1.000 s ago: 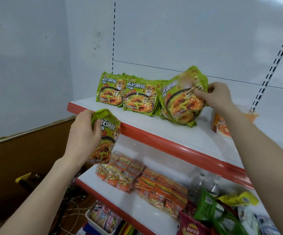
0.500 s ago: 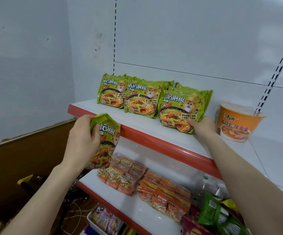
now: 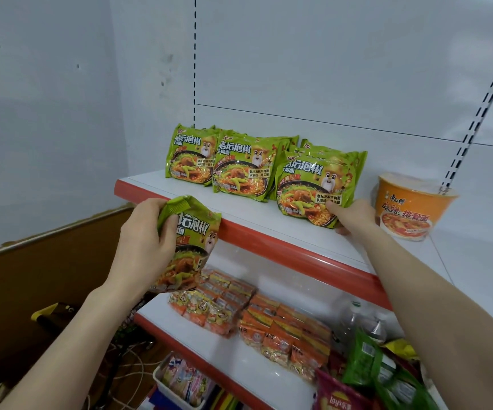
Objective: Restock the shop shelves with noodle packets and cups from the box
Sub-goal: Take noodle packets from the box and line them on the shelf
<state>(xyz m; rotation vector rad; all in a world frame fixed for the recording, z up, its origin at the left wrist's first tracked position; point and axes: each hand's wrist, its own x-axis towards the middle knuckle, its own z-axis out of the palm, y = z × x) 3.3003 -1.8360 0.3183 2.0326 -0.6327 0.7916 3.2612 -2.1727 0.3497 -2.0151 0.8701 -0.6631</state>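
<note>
Right hand [image 3: 354, 216] brought its noodle pkt [image 3: 313, 187] down from mid-air, stood it on top shelf [image 3: 257, 223]; orange cup [image 3: 408, 208] now uncovered.

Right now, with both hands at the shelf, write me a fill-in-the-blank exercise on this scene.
1. The left hand grips a crumpled green plastic noodle packet in front of the white top shelf's ___ front edge.
2. The right hand holds a corner of the standing green plastic packet nearest the round ___ noodle cup.
3. Along that shelf, ___ green packet fronts face outward.

Missing words: red; orange; three.
</note>
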